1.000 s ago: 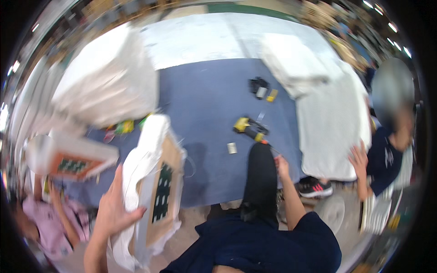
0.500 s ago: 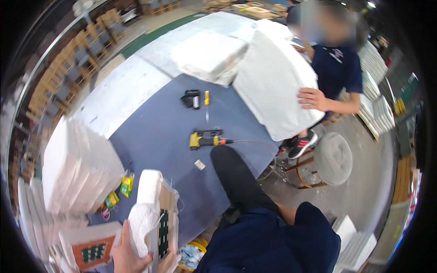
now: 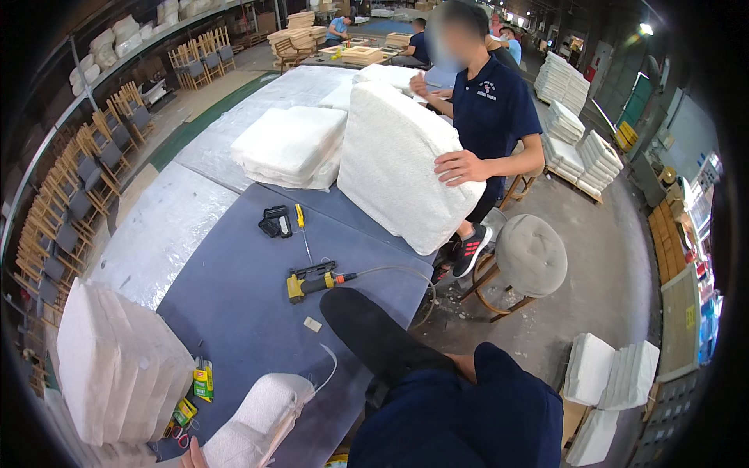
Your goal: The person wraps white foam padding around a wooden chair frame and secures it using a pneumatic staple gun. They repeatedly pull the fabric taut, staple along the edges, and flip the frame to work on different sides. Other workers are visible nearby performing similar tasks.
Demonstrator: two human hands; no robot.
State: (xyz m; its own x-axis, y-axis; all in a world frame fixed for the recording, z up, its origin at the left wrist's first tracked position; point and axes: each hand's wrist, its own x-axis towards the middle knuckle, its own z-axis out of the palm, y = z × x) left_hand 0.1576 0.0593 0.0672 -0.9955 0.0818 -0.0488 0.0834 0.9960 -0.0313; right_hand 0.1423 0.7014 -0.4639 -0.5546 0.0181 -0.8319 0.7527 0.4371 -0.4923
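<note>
Your left hand [image 3: 193, 455] is at the white, fleecy, padded cushion [image 3: 261, 413], can't tell grip; right hand's out of view. Likely repositioning; next move needs firm hold.

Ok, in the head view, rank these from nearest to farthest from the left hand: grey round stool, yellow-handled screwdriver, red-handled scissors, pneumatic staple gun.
1. Red-handled scissors: just ahead and slightly left of the left hand.
2. Pneumatic staple gun: ahead and right, on the blue table.
3. Yellow-handled screwdriver: beyond the staple gun.
4. Grey round stool: far right, on the floor.
</note>
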